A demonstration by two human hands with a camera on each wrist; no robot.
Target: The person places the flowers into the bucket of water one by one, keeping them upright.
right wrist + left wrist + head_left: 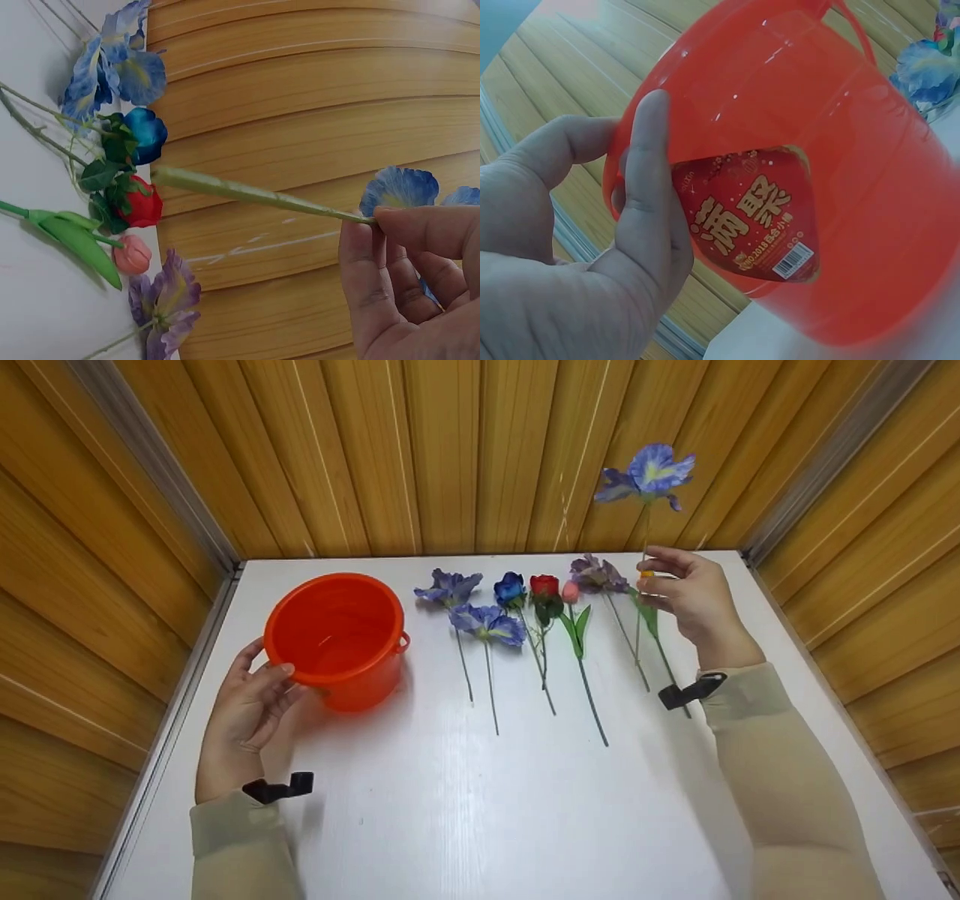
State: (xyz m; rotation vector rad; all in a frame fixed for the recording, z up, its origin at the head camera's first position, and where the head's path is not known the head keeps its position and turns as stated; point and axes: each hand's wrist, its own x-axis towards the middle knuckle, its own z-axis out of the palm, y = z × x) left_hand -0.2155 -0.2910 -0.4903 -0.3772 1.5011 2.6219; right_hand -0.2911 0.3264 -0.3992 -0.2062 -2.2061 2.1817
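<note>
A red plastic bucket (360,690) is at the left of the white table. My left hand (251,697) pinches its rim between thumb and fingers, beside a red label (750,214) on the bucket's side. Whether the bucket's base touches the table, I cannot tell. On the right, my right hand (694,596) pinches the stem (255,196) of a blue artificial iris (652,472), holding it upright above the table, bloom on top. Behind these fingers a bit of a yellow bloom (646,575) shows, mostly hidden, with green leaves (649,619) below it.
Between the hands lie two blue-purple irises (450,587), a blue rose (510,589), a red rose (544,587), a pink tulip (571,592) and a purple flower (598,574), stems toward me. Wood-patterned walls (442,450) enclose the table (450,810) at back and sides.
</note>
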